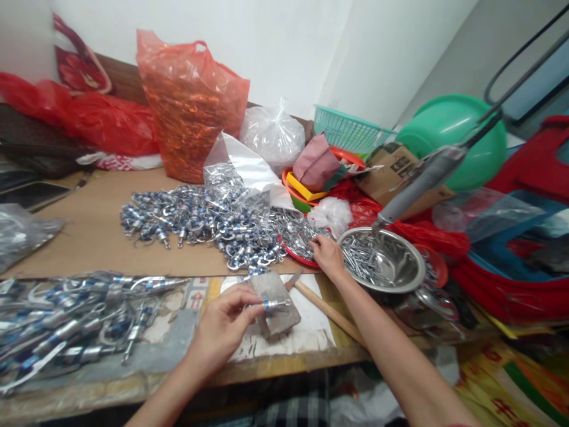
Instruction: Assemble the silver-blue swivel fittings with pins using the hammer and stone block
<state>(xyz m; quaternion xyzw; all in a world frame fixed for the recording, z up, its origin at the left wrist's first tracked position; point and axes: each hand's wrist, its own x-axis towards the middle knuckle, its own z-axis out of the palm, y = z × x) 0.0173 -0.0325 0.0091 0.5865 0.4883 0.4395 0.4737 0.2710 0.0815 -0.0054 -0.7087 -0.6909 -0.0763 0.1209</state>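
Observation:
My left hand (226, 320) pinches a small metal fitting (270, 305) with a blue band and a ring at its end, over a grey metal block (284, 323). My right hand (328, 255) reaches to a red tray (299, 257) heaped with small silvery metal pieces. Its fingers are drawn together at the pile, and anything between them is too small to make out. A hammer (329, 309) with a wooden handle lies beside the block. Just right of that hand, a steel bowl (406, 255) holds many thin metal pins (362, 260).
Blue-banded fittings are heaped on the cardboard (80, 237) and at the table's left front (66, 326). Behind stand an orange bag (191, 107), a clear bag (275, 133) and a green basin (466, 136). A grey-handled tool (413, 181) slants above the bowl.

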